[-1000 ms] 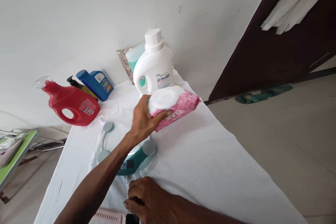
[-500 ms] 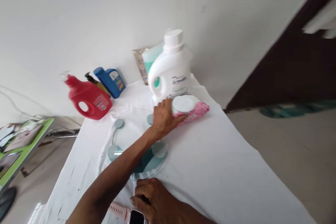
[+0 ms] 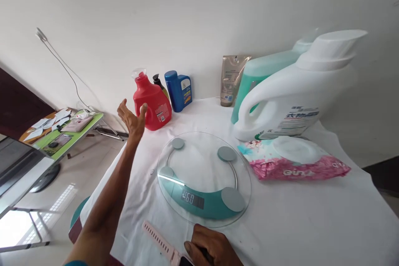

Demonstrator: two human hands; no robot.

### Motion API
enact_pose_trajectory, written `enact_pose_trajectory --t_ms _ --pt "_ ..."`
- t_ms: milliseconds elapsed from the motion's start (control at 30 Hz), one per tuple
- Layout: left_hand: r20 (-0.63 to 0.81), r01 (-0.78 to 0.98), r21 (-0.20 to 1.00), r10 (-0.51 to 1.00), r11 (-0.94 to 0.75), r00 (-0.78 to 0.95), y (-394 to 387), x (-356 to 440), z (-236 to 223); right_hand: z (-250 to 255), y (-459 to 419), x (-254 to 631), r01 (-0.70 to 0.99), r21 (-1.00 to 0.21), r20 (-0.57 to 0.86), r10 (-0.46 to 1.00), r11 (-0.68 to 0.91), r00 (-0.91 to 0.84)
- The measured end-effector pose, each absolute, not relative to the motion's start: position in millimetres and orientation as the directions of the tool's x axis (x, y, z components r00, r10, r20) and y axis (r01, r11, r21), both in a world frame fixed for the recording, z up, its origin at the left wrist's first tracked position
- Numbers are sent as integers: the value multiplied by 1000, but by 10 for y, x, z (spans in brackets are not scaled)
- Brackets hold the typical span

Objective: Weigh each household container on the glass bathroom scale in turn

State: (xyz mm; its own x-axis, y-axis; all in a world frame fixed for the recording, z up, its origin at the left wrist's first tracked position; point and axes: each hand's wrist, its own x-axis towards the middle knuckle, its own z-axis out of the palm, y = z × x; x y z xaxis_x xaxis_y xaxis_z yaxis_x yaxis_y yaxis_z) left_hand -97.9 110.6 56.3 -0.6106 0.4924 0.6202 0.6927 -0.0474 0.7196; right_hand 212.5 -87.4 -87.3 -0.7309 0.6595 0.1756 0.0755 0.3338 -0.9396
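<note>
My left hand (image 3: 132, 120) is raised with its fingers spread, right by the handle side of a red detergent jug (image 3: 152, 108); it holds nothing. My right hand (image 3: 213, 247) rests curled on the cloth at the near edge, and whatever may be inside its fingers is hidden. Beside it lies a smartwatch with a pink strap (image 3: 157, 237). Between the hands and the wall sits a round glass bathroom scale (image 3: 199, 166), its display lit. To its right lies a pink and white pack of wipes (image 3: 293, 160), in front of a white detergent jug (image 3: 286, 95).
Along the wall stand a blue bottle (image 3: 179, 91), a dark pump bottle (image 3: 160, 85) partly hidden by the red jug, a beige tube (image 3: 232, 79) and a green jug (image 3: 264, 68). At left, beyond the white-clothed table, is a green table (image 3: 68, 137) with papers and a mouse.
My left hand has let go of the wipes pack and moved left to the red jug, opening its fingers. The view has swung left and closer; my right hand stays curled by the watch.
</note>
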Motion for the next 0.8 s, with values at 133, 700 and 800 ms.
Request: enact_pose_trajectory --t_ms 133,700,800 --pt "432 552 833 676 -46 -597 1334 -1424 474 -769 -870 2135 67 -944 177 670 322 -721" --pt "415 300 904 454 -305 -788 995 -1094 632 -616 -844 2118 49 -974 131 726 221 -676" --pt "458 314 880 463 -356 -759 735 -986 811 -596 -835 2122 62 -969 134 719 240 -682"
